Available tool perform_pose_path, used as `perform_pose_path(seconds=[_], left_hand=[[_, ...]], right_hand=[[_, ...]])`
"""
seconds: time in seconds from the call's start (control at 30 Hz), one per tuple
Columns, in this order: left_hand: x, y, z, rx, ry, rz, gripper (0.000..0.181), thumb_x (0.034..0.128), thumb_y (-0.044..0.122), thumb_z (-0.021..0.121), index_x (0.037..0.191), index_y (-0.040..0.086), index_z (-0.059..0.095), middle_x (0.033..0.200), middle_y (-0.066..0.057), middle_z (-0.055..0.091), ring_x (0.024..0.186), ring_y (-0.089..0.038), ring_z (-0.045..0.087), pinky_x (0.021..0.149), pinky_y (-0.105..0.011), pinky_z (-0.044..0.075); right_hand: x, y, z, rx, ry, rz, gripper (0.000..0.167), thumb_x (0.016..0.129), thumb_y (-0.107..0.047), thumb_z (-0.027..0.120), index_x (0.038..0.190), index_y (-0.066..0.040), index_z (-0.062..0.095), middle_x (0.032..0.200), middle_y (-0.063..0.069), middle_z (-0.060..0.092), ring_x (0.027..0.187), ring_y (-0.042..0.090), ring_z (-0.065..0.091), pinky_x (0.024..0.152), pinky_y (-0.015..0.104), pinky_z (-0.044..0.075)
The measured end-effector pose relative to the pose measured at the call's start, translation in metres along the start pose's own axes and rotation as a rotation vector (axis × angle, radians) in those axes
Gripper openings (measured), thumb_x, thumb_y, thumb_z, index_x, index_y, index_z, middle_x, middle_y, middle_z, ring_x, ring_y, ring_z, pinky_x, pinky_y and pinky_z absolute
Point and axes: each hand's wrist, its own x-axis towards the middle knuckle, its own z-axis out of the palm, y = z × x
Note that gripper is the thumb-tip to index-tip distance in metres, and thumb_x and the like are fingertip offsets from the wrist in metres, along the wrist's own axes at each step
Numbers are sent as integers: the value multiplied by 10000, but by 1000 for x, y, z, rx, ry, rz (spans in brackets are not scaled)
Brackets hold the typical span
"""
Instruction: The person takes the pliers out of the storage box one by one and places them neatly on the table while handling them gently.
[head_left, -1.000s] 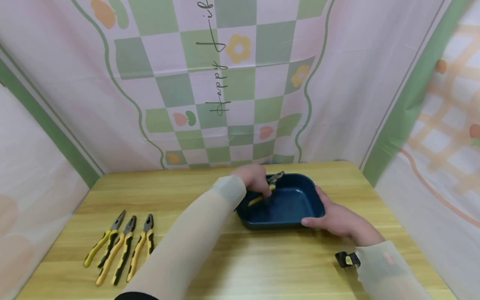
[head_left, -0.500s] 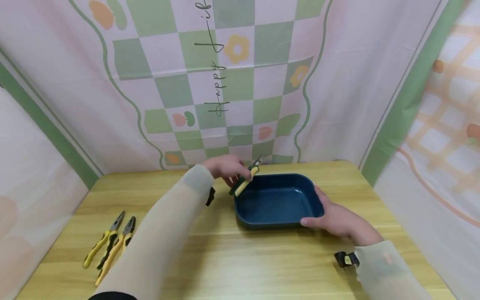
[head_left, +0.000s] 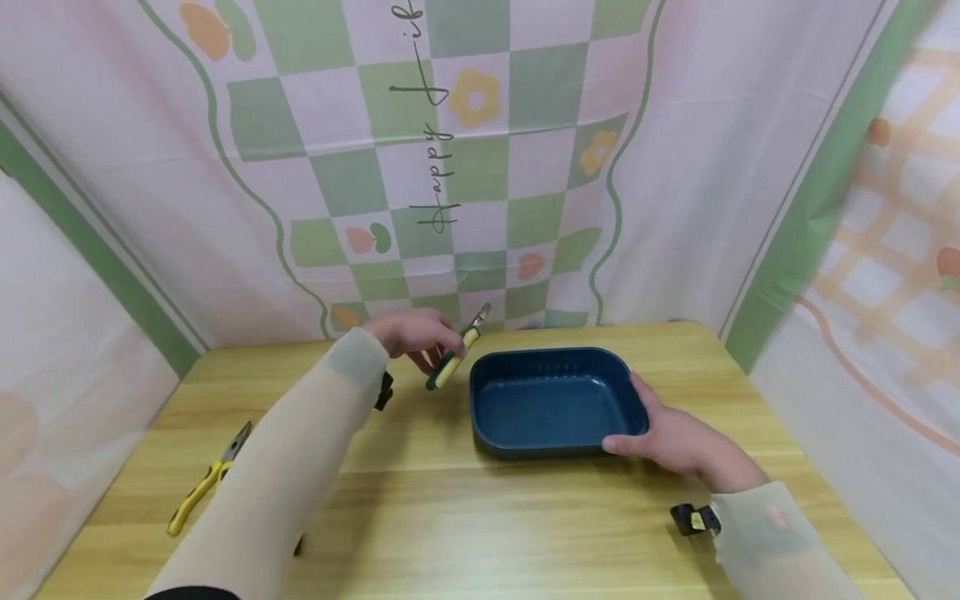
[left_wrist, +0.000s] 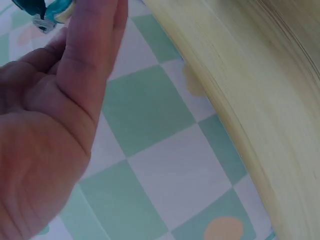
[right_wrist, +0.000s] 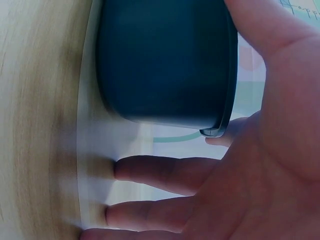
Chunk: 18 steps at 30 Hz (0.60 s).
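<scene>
A pair of pliers [head_left: 457, 354] with dark green and pale yellow handles is held in my left hand [head_left: 416, 331], its metal jaws pointing up and right, left of the blue tub. In the left wrist view only a bit of the pliers [left_wrist: 45, 22] shows past the fingers. My right hand [head_left: 671, 432] holds the right end of the tub [head_left: 555, 450], thumb at the front and index finger behind. The right wrist view shows the other fingers [right_wrist: 160, 172] stretched out down to the table. Inside the tub [right_wrist: 165, 65] in the head view, only its bare floor shows.
Pliers with yellow handles [head_left: 201, 492] lie at the table's left. My left forearm [head_left: 277, 467] covers the area beside them; a dark tip [head_left: 299, 546] pokes out past it. A printed curtain [head_left: 480, 208] hangs behind the wooden table [head_left: 510, 533].
My left hand has lifted the pliers out of the tub and carried them left past its edge. The left forearm now covers more of the pliers at the left. The right hand stays put.
</scene>
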Motion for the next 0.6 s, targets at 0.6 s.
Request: perform_pose_path(seconds=[0.6], left_hand=[[-31, -44, 31, 261, 215, -336, 504, 825, 397, 745, 1107, -8, 641, 1021, -146, 635, 676, -220, 605, 693, -394, 565]], right_hand=[[-1, 0, -1, -11, 2, 8, 1277, 813, -631, 726, 1569, -112, -162, 1460, 414, 302, 1227, 520, 482, 967, 645, 387]])
